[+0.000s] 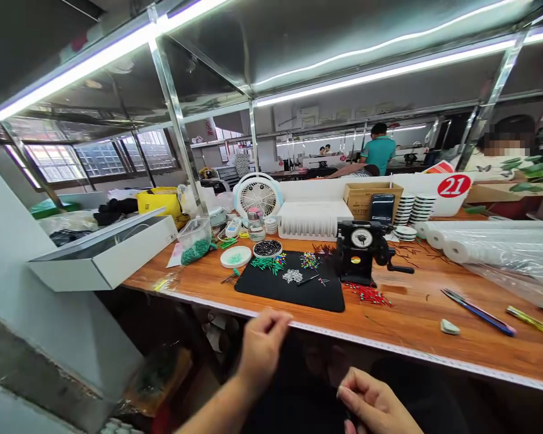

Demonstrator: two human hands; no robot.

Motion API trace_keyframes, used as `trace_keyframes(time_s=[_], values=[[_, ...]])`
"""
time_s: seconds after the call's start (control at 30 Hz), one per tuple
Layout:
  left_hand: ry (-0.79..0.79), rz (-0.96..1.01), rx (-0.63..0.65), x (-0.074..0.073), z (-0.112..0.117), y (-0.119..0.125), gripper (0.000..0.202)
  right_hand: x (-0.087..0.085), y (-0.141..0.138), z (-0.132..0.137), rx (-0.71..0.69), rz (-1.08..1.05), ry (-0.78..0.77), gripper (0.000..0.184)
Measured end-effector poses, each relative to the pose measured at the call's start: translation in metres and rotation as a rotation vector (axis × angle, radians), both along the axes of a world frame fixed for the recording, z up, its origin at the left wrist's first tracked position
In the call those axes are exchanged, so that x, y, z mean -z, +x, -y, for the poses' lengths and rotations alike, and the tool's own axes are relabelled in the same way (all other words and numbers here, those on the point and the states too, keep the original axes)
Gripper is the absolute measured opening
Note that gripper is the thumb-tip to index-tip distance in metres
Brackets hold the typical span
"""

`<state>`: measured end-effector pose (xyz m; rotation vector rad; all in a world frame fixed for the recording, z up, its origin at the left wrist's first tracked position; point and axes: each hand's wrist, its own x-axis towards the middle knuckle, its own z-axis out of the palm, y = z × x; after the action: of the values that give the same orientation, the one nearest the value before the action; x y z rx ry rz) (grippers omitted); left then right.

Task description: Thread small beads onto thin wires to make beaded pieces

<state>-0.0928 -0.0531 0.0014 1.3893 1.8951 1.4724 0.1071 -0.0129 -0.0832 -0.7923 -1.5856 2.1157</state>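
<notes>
My left hand [260, 349] is raised in front of the wooden workbench's [416, 325] front edge, its thumb and fingertips pinched together on something too thin to make out. My right hand [373, 401] sits lower, near my lap, fingers curled closed around something I cannot make out. Just beyond my hands lies a black mat [294, 286] with small piles of green, white and multicoloured beads [269, 264]. A black hand-crank machine with a dial [362, 250] stands at the mat's right edge.
Red-tipped pins [368, 293] lie scattered by the machine. Scissors [477, 311], a yellow tool [534, 322] and plastic film rolls [493, 244] lie on the right. A white fan [257, 194], a white rack [312, 222], stacked lids and a tilted white box [104, 253] stand behind. People work at far benches.
</notes>
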Motion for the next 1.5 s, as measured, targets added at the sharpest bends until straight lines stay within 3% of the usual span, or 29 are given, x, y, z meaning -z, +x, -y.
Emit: trace_keyframes(time_s=[0.03, 0.07, 0.17, 0.27, 0.37, 0.43, 0.5, 0.63, 0.67, 0.73, 0.83, 0.93, 1.1, 1.2, 1.3, 1.5], values=[[0.016, -0.179, -0.142, -0.013, -0.006, -0.023, 0.029, 0.005, 0.000, 0.000, 0.004, 0.013, 0.002, 0.053], [0.016, -0.236, -0.211, -0.026, -0.012, -0.048, 0.027, 0.008, 0.000, 0.001, 0.005, 0.022, 0.004, 0.054], [-0.075, -0.303, -0.294, -0.054, -0.036, -0.116, 0.020, 0.007, 0.000, 0.005, 0.002, 0.004, 0.007, 0.053], [-0.253, -0.296, -0.290, -0.061, -0.055, -0.156, 0.017, 0.001, 0.000, 0.009, 0.011, -0.009, -0.008, 0.051], [-0.340, -0.251, -0.274, -0.061, -0.060, -0.167, 0.023, 0.000, 0.002, 0.009, 0.015, -0.015, -0.029, 0.053], [-0.292, -0.212, -0.276, -0.061, -0.055, -0.159, 0.022, 0.002, 0.003, 0.008, 0.014, -0.027, -0.030, 0.053], [-0.200, -0.148, -0.249, -0.057, -0.045, -0.133, 0.018, 0.004, 0.004, 0.007, 0.021, -0.015, -0.035, 0.052], [-0.129, 0.103, -0.005, -0.024, -0.018, -0.033, 0.020, -0.007, 0.006, 0.009, 0.206, 0.002, -0.010, 0.048], [-0.149, 0.220, 0.102, -0.013, -0.012, -0.005, 0.019, -0.013, 0.006, 0.009, 0.292, -0.019, 0.020, 0.045], [-0.222, 0.795, 0.399, 0.007, 0.000, 0.042, 0.015, -0.024, 0.008, 0.010, 0.458, -0.081, 0.099, 0.040], [-0.293, 1.182, 0.535, 0.027, 0.007, 0.077, 0.012, -0.035, 0.012, 0.010, 0.604, -0.165, 0.188, 0.032], [-0.304, 1.237, 0.552, 0.035, 0.003, 0.080, 0.017, -0.036, 0.014, 0.011, 0.574, -0.227, 0.225, 0.027], [-0.252, 1.333, 0.458, 0.040, 0.003, 0.071, 0.014, -0.031, 0.011, 0.014, 0.316, -0.228, 0.230, 0.028], [-0.222, 1.301, 0.414, 0.040, 0.008, 0.070, 0.011, -0.036, 0.011, 0.012, 0.378, -0.127, 0.244, 0.028], [-0.247, 1.146, 0.484, 0.040, 0.011, 0.072, 0.015, -0.045, 0.011, 0.006, 0.478, -0.016, 0.303, 0.026], [-0.269, 0.925, 0.683, 0.047, 0.011, 0.073, 0.014, -0.059, 0.004, 0.001, 0.383, 0.007, 0.278, 0.027]])
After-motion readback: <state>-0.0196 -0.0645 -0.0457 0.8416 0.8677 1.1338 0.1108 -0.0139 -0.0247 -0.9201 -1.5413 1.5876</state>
